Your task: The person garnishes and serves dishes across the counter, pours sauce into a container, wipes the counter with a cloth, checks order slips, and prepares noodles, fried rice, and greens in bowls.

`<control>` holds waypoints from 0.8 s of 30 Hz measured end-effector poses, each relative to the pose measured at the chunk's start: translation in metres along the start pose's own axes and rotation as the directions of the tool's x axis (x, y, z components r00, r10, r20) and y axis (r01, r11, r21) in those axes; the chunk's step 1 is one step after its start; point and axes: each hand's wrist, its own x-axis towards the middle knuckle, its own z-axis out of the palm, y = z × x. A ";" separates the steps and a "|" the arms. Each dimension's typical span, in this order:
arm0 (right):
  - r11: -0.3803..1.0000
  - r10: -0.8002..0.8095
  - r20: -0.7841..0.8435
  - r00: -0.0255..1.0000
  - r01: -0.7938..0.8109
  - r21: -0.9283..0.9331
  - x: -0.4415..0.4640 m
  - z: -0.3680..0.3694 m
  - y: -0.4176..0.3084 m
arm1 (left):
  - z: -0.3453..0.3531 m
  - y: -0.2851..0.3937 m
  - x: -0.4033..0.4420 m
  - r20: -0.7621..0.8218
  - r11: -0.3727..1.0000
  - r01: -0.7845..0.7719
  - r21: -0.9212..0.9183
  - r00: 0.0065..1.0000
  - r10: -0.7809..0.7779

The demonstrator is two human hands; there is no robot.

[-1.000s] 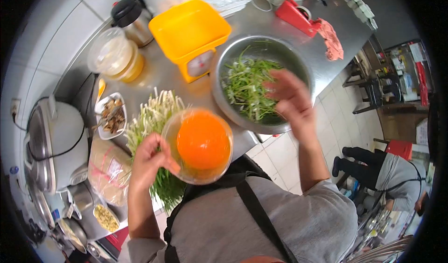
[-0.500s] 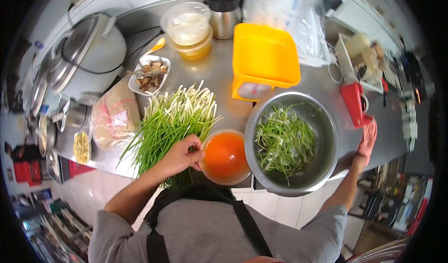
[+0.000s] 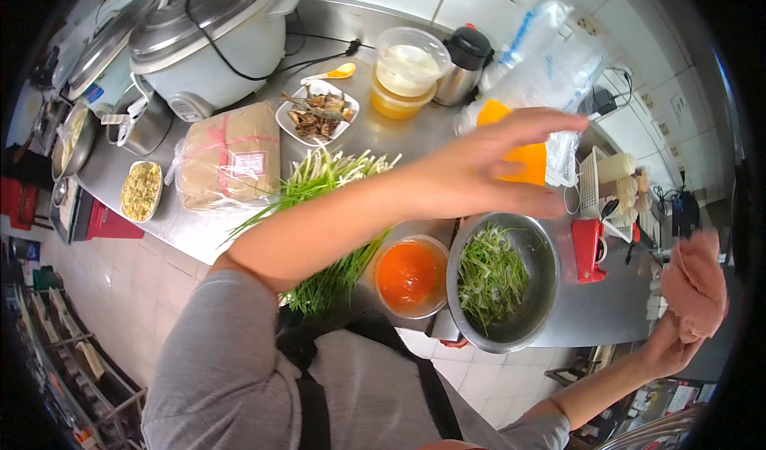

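Observation:
My left hand reaches across the counter in mid-air, fingers spread and holding nothing. It partly hides a yellow scale behind it. Off to the far right, my right hand grips a pink cloth, raised clear of the counter. Below my left hand stands a metal bowl with cut greens inside. Beside it is a clear tub of orange liquid. A bunch of long green stalks with white ends lies under my left forearm, which covers its middle.
Dried pieces fill a white dish near stacked plastic tubs and a thermos. A wrapped brown package and rice cookers occupy the left. At right are a red box-like object and a white basket.
My left hand has let go of the orange liquid's tub and swung up to the right, opening. My right hand has lifted the cloth outward to the right. The view has also shifted.

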 end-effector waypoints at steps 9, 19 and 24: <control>0.964 0.198 0.774 0.602 0.022 -0.264 -0.067 0.237 0.070 | -0.088 0.014 0.005 -0.270 0.931 -0.363 -0.022 0.899 0.344; 0.267 0.321 0.477 0.818 0.405 -0.875 -0.079 0.097 0.034 | -0.418 -0.100 0.073 -0.130 -0.088 0.174 0.981 0.921 0.367; 0.125 0.317 0.201 0.927 0.170 -0.978 -0.120 -0.037 -0.038 | -0.485 -0.175 0.091 -0.204 -0.466 0.398 0.790 0.888 0.412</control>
